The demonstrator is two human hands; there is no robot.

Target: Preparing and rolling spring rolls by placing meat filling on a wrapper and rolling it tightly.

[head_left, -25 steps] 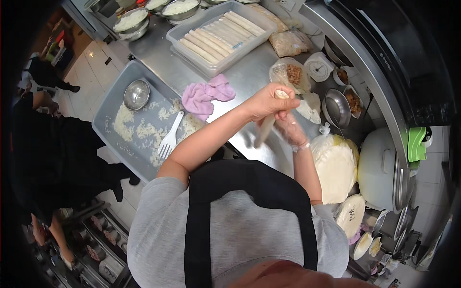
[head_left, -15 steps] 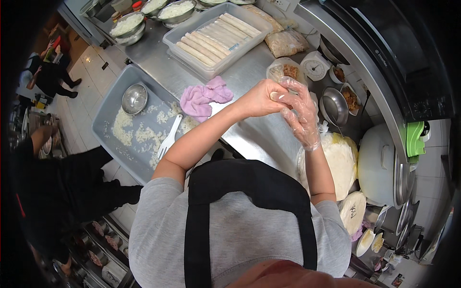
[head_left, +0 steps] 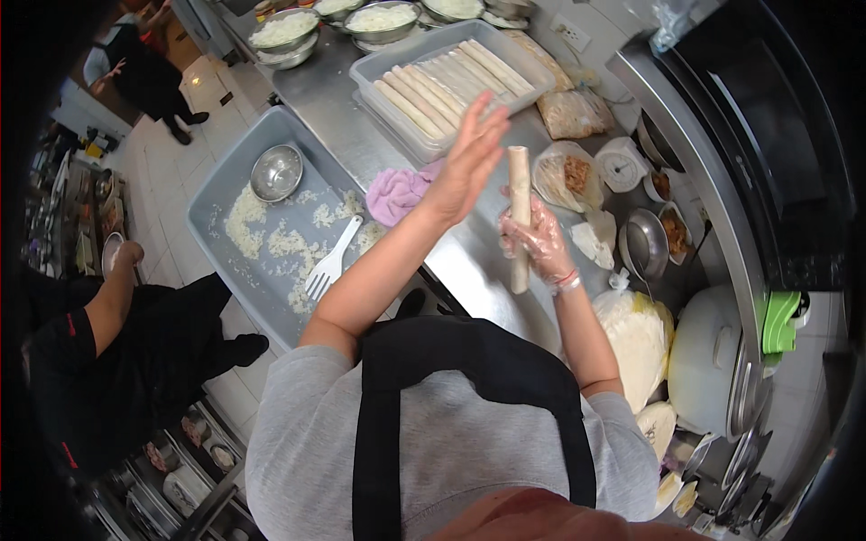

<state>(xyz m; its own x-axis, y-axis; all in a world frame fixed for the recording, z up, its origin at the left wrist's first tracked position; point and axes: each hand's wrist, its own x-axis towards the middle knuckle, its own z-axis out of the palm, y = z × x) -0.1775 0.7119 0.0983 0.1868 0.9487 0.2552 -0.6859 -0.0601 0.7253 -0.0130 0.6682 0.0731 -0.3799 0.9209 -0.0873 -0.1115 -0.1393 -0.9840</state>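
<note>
- One pale roll [head_left: 519, 180] in the right hand [head_left: 534, 233], gripped round the middle by curled fingers in a clear film glove [head_left: 548, 252] — both ends sticking out, one pointing away from the body, the other toward it.
- Open, bare and slightly blurred, the left hand [head_left: 465, 167]: fingers stretched out, holding nothing, just beside the roll but apart from it.
- Likeliest trouble: a dent or split at the grip, from squeezing too hard in one spot.
- Possible too: a bend toward either end, for want of support beyond the fingers.
- Could also twist or slip, given wrinkled film against a smooth surface.
- Lesser worry — a knock to the far end from the outstretched left fingers.
- Looks slender, straight, off-white, faintly mottled, fairly even in thickness, blunt at the far end; gripped stretch hidden, so soundness there impossible to tell.
- Beneath, the steel table [head_left: 469, 261]; near the left hand, a purple cloth [head_left: 395, 195], partly covered.
- Farther out, a plastic tub [head_left: 383, 112] of similar rolls [head_left: 424, 95] laid side by side; to the right, a bag of brown filling [head_left: 577, 173].
- Outermost on the left, a blue-grey tub [head_left: 236, 151] with scattered white grains [head_left: 244, 221] and a slotted spatula [head_left: 330, 269].
</note>
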